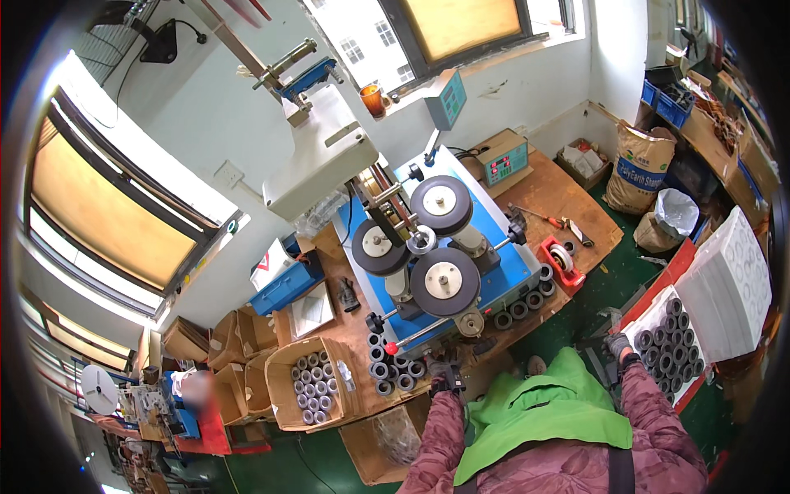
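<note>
My left hand, in a dark glove, is at the front edge of the wooden table, just below the machine; its fingers are too small and dark to read. Beside it on the table stand several black ring cores. My right hand, also gloved, reaches to the near left edge of a white tray bearing many black rings. Its fingers look curled, and what they hold is hidden. Ahead, a blue-based winding machine has three black rollers around a small metallic ring.
An open cardboard box of rings stands left, with another box below it. A red tape dispenser, a screwdriver and a control box lie right of the machine. White moulded trays stand far right.
</note>
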`<state>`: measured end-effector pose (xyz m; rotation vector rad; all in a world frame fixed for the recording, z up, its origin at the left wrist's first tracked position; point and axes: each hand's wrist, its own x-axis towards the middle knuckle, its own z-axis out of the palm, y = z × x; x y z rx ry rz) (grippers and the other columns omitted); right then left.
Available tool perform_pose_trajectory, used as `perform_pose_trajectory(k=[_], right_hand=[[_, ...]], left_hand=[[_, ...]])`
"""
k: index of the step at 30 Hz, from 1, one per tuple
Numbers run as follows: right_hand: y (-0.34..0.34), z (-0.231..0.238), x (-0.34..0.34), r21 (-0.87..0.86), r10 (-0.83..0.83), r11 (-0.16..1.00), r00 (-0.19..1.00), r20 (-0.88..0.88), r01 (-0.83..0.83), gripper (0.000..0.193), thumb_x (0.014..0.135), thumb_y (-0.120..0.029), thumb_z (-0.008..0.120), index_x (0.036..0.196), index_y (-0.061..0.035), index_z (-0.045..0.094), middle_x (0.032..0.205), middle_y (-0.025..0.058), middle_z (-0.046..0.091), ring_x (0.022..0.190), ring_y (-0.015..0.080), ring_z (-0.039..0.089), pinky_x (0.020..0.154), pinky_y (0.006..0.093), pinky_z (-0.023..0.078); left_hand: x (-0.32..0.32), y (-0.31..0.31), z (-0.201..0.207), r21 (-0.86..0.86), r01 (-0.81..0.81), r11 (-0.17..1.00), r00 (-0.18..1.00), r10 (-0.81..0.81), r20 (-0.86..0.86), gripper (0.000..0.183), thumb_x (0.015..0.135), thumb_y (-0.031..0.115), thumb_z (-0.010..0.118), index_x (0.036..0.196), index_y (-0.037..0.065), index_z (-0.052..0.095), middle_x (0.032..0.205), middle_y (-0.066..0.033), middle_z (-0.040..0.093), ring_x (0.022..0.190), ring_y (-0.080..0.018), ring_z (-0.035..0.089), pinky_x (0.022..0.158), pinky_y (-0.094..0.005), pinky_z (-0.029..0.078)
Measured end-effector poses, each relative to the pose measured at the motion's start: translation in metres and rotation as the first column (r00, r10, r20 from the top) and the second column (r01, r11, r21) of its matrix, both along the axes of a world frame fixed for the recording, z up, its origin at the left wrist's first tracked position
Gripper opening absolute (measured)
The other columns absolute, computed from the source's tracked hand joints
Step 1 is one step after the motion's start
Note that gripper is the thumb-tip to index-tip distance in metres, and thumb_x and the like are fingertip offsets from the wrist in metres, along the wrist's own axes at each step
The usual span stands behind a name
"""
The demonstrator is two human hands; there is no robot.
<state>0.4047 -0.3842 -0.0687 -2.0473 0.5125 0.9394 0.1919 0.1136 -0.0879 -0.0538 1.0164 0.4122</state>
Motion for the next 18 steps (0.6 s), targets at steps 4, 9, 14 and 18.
perform_pose_trajectory(k=[4, 9, 14, 18], right_hand=[[-0.036, -0.027, 0.025, 0.000, 0.076, 0.997, 0.991, 0.106, -0.077, 0.014, 0.084, -0.017, 0.051, 0.080, -0.0059, 0.058, 0.063, 0.0078, 0.061, 0.048, 0.0218, 0.058, 0.042, 0.0344, 0.046], [-0.024, 0.021, 0.080, -0.072, 0.394, 0.916, 0.849, 0.352, -0.395, 0.015, 0.082, -0.017, 0.055, 0.088, -0.0041, 0.058, 0.064, 0.0073, 0.060, 0.054, 0.0204, 0.059, 0.049, 0.0328, 0.046], [0.059, 0.121, 0.117, 0.223, 0.067, 0.959, 0.905, 0.420, -0.174, 0.013, 0.083, -0.014, 0.055, 0.089, -0.0032, 0.060, 0.074, 0.0054, 0.062, 0.062, 0.0143, 0.057, 0.058, 0.0289, 0.047], [0.114, 0.164, 0.123, 0.116, 0.284, 0.892, 0.741, 0.609, -0.437, 0.015, 0.082, -0.014, 0.057, 0.091, -0.0024, 0.060, 0.074, 0.0059, 0.061, 0.062, 0.0147, 0.057, 0.060, 0.0283, 0.047]], left_hand=[[0.022, -0.018, 0.010, 0.093, -0.060, 0.994, 0.993, 0.051, 0.103, 0.063, 0.077, 0.049, 0.053, 0.127, 0.013, 0.036, 0.136, -0.0092, 0.037, 0.124, -0.0300, 0.035, 0.098, -0.0536, 0.026], [0.019, -0.022, 0.024, -0.035, -0.152, 0.988, 0.982, 0.155, 0.113, 0.061, 0.078, 0.049, 0.051, 0.124, 0.010, 0.038, 0.136, -0.0129, 0.035, 0.125, -0.0308, 0.032, 0.099, -0.0553, 0.026], [0.012, -0.013, 0.018, -0.026, -0.168, 0.985, 0.977, 0.170, 0.125, 0.061, 0.079, 0.049, 0.050, 0.124, 0.010, 0.037, 0.136, -0.0132, 0.035, 0.125, -0.0323, 0.032, 0.099, -0.0568, 0.026], [0.019, -0.017, 0.019, -0.011, -0.132, 0.991, 0.978, 0.132, 0.161, 0.061, 0.079, 0.048, 0.052, 0.125, 0.011, 0.036, 0.135, -0.0144, 0.035, 0.123, -0.0338, 0.034, 0.097, -0.0575, 0.029]])
